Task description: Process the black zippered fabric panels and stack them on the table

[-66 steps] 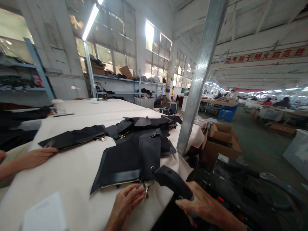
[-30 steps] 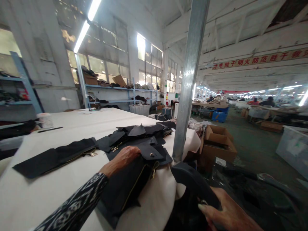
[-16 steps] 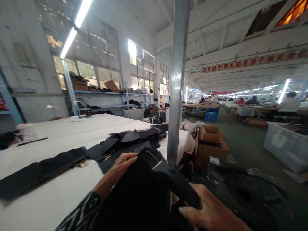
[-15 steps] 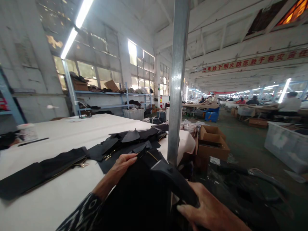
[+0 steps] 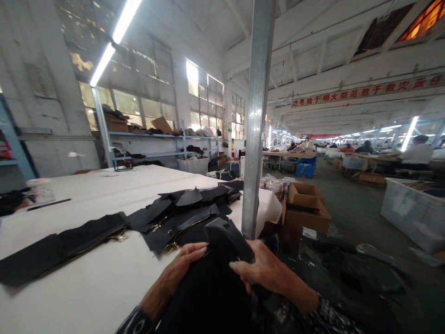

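My left hand [image 5: 186,264] has its thumb and fingers pinched on the upper edge of a large black bag-like piece [image 5: 208,297] close to my body. My right hand [image 5: 266,269] is closed around a wide, curved black strip [image 5: 231,236], whose flat end points up and left. How the strip joins the dark piece is too dark to tell. Just beyond my left hand, black panels with zippers [image 5: 198,220] lie heaped on the white table [image 5: 97,278]. Another long black zippered panel [image 5: 66,243] rests farther left.
A metal post [image 5: 257,116] rises just beyond my hands at the table's edge. Cardboard boxes [image 5: 308,211] and a large plastic bin [image 5: 410,213] stand on the floor to the right. Blue shelving [image 5: 146,134] runs along the wall. Several people sit in the distance.
My right hand and the curved strip have moved up and left, closer to my left hand. My left hand is lower, and more of the zippered panels shows behind it.
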Demonstrator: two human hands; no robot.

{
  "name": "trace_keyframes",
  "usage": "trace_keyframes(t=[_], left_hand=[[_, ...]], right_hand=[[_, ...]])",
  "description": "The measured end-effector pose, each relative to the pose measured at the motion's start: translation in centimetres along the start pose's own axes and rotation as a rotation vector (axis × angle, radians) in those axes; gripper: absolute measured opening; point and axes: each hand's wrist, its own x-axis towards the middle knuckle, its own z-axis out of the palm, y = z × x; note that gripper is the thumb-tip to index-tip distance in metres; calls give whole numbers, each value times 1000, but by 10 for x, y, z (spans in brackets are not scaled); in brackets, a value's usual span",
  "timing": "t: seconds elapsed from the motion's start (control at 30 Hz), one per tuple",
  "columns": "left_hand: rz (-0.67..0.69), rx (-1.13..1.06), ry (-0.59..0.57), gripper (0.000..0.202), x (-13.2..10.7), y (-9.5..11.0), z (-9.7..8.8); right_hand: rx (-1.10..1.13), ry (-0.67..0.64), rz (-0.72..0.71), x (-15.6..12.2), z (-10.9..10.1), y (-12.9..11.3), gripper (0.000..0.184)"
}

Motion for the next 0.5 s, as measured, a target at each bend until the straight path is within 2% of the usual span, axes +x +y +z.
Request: trace_keyframes(t=[0.07, 0.17, 0.33, 0.43, 0.5], left_hand=[[10, -31, 22, 34, 0, -1, 0], [31, -80, 89, 36, 0, 2, -6], [12, -116, 56, 29, 0, 3, -10], [-7, -110, 132, 30, -3, -4, -4], [-15, -82, 121, 33, -5, -7, 2]], right_hand=[[51, 20, 17, 3, -4, 0, 28], [90, -10, 44, -8, -10, 3, 29], [43, -94, 66, -33, -5, 9, 18], [37, -105, 55, -28, 1, 9, 18], [48, -84, 52, -19, 1, 8, 21]])
